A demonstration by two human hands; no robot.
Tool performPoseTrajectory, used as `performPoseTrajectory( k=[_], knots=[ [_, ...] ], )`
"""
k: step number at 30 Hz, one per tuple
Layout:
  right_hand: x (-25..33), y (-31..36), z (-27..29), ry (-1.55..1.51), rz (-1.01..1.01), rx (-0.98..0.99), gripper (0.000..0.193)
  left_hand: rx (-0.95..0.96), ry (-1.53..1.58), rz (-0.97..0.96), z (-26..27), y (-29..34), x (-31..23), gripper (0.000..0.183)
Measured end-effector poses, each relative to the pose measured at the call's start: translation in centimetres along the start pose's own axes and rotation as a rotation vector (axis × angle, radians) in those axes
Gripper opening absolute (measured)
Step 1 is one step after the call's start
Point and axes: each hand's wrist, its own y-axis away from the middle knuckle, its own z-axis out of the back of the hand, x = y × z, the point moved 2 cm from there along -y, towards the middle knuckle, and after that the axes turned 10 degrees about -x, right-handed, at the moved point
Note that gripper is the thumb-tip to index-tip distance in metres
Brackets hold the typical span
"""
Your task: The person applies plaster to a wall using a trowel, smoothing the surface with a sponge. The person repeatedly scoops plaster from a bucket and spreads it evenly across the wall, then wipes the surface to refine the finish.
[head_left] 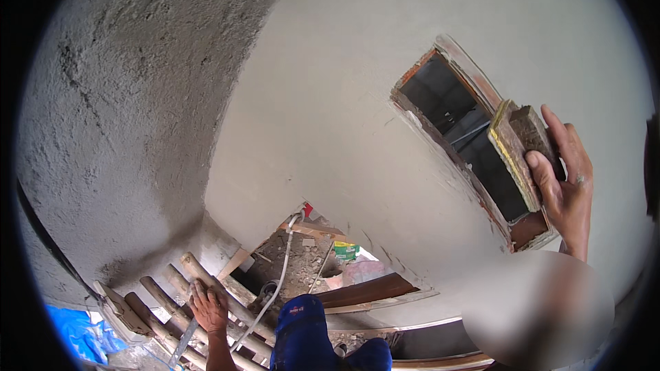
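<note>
My right hand [569, 175] is raised at the right, closed on a hand float [514, 154]. The float is a worn rectangular board with a yellowish edge and a blocky wooden handle. It is held in front of the window opening [462, 124], covering part of its right frame; whether it touches the wall cannot be told. Low at the left, my left hand [208, 308] lies on a round wooden pole [230, 309], its fingers stretched out over it. A narrow grey bar [183, 345] runs down from beside that hand.
Smooth light plaster [323, 117] covers the wall ahead; a rough grey wall [130, 96] stands left. Several poles lie side by side below, near a blue sheet [82, 333]. A pale hose [276, 282] hangs before a lower opening, with rubble [292, 261] beyond. A blurred patch hides my right forearm.
</note>
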Motion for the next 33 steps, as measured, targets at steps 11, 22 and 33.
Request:
performPoseTrajectory(
  k=[11, 22, 33],
  knots=[
    [5.3, -17.3, -16.6, 0.25, 0.385, -0.429, 0.027, 0.012, 0.065, 0.023, -1.5, 0.9, 0.2, 0.03],
    [10.4, -13.3, -24.7, 0.119, 0.549, 0.027, 0.027, 0.038, 0.086, 0.034, -1.7, 1.3, 0.9, 0.031],
    [4.0, -23.9, -18.8, 0.312, 0.311, -0.392, 0.03, -0.034, 0.057, -0.021, -1.1, 0.7, 0.2, 0.026]
  ],
)
